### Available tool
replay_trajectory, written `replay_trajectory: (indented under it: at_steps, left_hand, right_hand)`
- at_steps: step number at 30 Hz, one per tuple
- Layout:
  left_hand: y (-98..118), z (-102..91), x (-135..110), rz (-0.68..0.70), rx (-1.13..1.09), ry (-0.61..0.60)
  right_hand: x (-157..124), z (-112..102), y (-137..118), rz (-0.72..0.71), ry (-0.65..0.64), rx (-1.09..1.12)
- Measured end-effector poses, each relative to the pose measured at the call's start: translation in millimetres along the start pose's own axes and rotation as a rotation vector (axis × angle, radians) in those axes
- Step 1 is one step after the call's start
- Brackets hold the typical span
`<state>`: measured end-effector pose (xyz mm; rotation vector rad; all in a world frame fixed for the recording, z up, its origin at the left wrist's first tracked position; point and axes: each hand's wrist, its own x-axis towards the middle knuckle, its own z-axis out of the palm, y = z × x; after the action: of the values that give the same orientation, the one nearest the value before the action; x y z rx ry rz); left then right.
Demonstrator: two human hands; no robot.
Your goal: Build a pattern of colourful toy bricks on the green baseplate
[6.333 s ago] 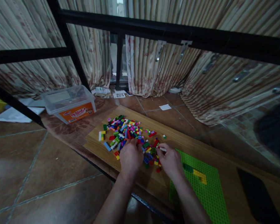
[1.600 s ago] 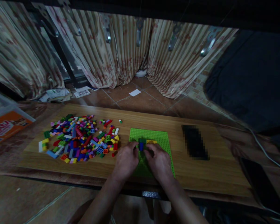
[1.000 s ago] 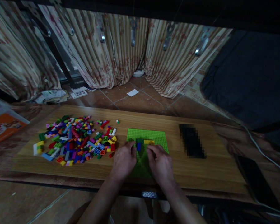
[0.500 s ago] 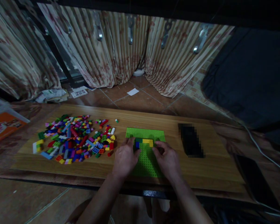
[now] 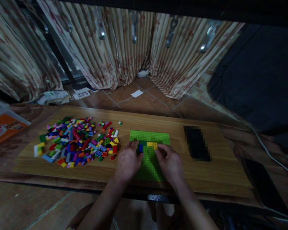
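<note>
A green studded baseplate [image 5: 150, 135] lies on the wooden board, with a row of toy bricks pressed along its middle. At the left of this row is a blue brick [image 5: 140, 148], beside a dark green brick [image 5: 143, 143]. Yellow bricks [image 5: 152, 145] form the right part. My left hand [image 5: 127, 160] rests over the plate's left edge, thumb and forefinger curled around the blue brick. On the other side, my right hand [image 5: 170, 160] has its thumb and forefinger bent together at the right end of the yellow bricks. The fingertips partly hide what they touch.
A heap of loose toy bricks [image 5: 74, 143] covers the left part of the wooden board [image 5: 172, 124]. A dark, pixelated object [image 5: 197, 143] lies at the right. Beyond it are a black flat device [image 5: 264, 183] and a white cable [image 5: 273, 153]. An orange-labelled box [image 5: 6, 129] stands far left.
My right fingertips have shifted slightly left against the yellow bricks. My left hand stays nearly where it was, and the view has tilted a little.
</note>
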<state>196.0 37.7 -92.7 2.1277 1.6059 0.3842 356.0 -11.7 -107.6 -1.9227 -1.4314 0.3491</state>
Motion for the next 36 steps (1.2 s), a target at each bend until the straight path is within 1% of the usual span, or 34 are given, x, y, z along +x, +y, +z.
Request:
replay_trajectory:
  at_steps: [6, 10, 15, 20, 30, 33, 36]
  left_hand:
    - [-0.8, 0.6, -6.9, -0.004, -0.011, 0.020]
    - [0.3, 8.0, -17.7, 0.018, 0.087, 0.038]
    - [4.0, 18.3, -26.7, 0.066, 0.243, -0.002]
    - [8.0, 20.2, -27.9, 0.091, 0.333, 0.008]
    - [13.5, 20.0, -28.1, 0.085, 0.397, 0.005]
    - [12.6, 20.1, -28.4, 0.083, 0.386, 0.012]
    - [9.6, 20.5, -28.5, 0.099, 0.369, 0.048]
  right_hand:
    - [2.1, -1.8, 1.3, 0.011, 0.046, -0.017]
    - [3.4, -1.0, 5.6, 0.008, 0.058, -0.124]
    - [2.9, 1.0, 5.6, -0.021, 0.015, -0.179]
    - [3.1, -0.3, 3.1, -0.015, -0.027, -0.173]
    - [3.5, -1.3, 1.8, -0.011, -0.054, -0.161]
    - [3.9, -1.8, 2.4, -0.018, -0.056, -0.158]
    - [4.2, -2.5, 2.5, -0.008, -0.062, -0.170]
